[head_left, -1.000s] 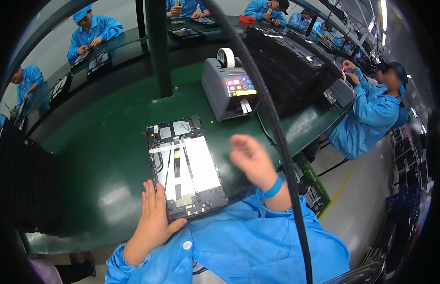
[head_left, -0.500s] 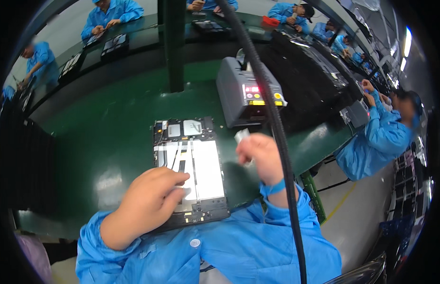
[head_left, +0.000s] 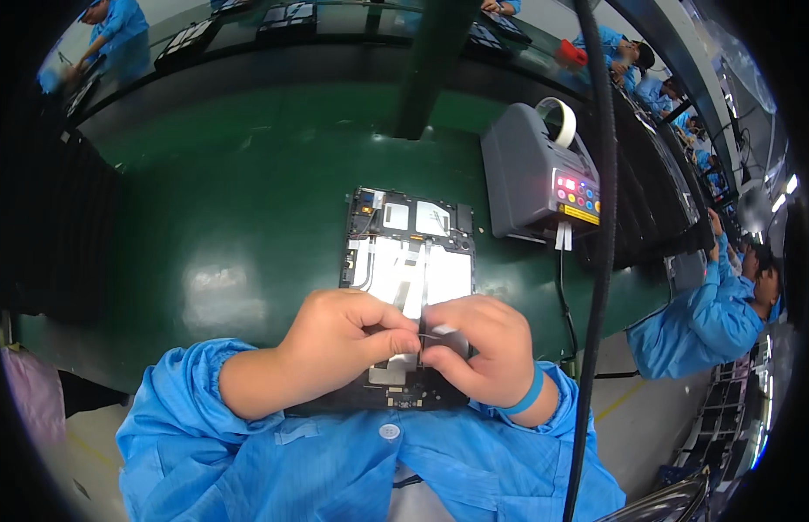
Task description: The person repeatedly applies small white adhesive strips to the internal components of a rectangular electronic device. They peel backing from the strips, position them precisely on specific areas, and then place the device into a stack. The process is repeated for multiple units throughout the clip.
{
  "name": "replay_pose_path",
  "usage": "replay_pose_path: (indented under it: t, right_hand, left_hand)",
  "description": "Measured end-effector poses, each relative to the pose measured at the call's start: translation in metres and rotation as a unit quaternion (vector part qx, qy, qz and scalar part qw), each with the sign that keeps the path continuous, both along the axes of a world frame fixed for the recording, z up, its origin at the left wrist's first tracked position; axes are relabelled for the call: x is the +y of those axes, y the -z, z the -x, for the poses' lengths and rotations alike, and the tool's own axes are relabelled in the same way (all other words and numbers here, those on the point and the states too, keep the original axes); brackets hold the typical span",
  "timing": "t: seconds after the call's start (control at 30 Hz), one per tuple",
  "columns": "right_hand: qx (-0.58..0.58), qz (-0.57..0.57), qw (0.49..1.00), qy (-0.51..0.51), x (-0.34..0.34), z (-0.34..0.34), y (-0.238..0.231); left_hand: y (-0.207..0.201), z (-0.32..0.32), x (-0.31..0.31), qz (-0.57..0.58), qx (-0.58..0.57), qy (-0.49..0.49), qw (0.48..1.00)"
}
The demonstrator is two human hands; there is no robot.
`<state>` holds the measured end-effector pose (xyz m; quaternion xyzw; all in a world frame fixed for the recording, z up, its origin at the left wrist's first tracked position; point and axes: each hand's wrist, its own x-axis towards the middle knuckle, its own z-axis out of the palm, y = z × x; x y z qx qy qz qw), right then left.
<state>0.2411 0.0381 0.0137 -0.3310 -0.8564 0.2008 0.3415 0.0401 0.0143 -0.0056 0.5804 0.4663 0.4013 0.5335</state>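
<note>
An opened tablet (head_left: 457, 268) lies in front of me, its black frame, white panels and flat cables exposed. My left hand (head_left: 352, 332) and my right hand (head_left: 487, 348) meet above its lower half, both closed in a pinch. Between the fingertips runs a thin, clear-looking strip of tape (head_left: 448, 334), largely hidden by the right fingers. A dark flat cable (head_left: 424, 278) runs down the panels and passes under the fingertips. The right wrist carries a blue band (head_left: 526, 393).
A grey tape dispenser (head_left: 522, 187) with a tape roll and lit buttons stands to the right on the green table (head_left: 204, 200). A black cable (head_left: 606, 174) hangs at the right. Dark stacked trays (head_left: 56, 217) stand at the left. Co-workers in blue (head_left: 705, 317) sit nearby.
My right hand has come from beside the tablet to its lower middle, bringing the tape to my left fingertips. The head view has shifted, so the tablet and dispenser appear further right.
</note>
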Motion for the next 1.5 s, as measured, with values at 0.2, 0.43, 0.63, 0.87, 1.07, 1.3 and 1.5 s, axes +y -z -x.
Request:
replay_pose_path:
  t: [0.2,0.43,0.63,0.87,1.07,1.3,1.5]
  right_hand:
    - [-0.031,0.026,0.999,-0.030,0.036,0.011,-0.007]
    - [-0.081,0.055,0.995,-0.018,0.086,0.056,0.021]
    - [-0.137,-0.064,0.987,-0.057,0.118,0.073,0.024]
    - [-0.196,-0.062,0.975,-0.084,0.133,0.078,0.032]
    - [-0.207,0.161,0.965,0.031,0.117,0.078,0.021]
    - [-0.069,0.238,0.968,-0.033,0.134,0.061,0.020]
    - [-0.183,-0.079,0.963,-0.181,0.140,0.071,0.011]
  left_hand:
    - [0.013,0.032,0.013,-0.231,0.118,-0.080,0.962]
    - [0.032,0.050,0.051,-0.395,0.348,-0.106,0.844]
    - [0.037,0.053,0.053,-0.344,0.365,-0.094,0.860]
    - [0.035,0.055,0.055,-0.342,0.377,-0.071,0.858]
    - [0.038,0.054,0.059,-0.324,0.335,-0.084,0.881]
    - [0.046,0.055,0.065,-0.294,0.327,-0.041,0.897]
    - [0.052,0.056,0.068,-0.273,0.316,-0.034,0.908]
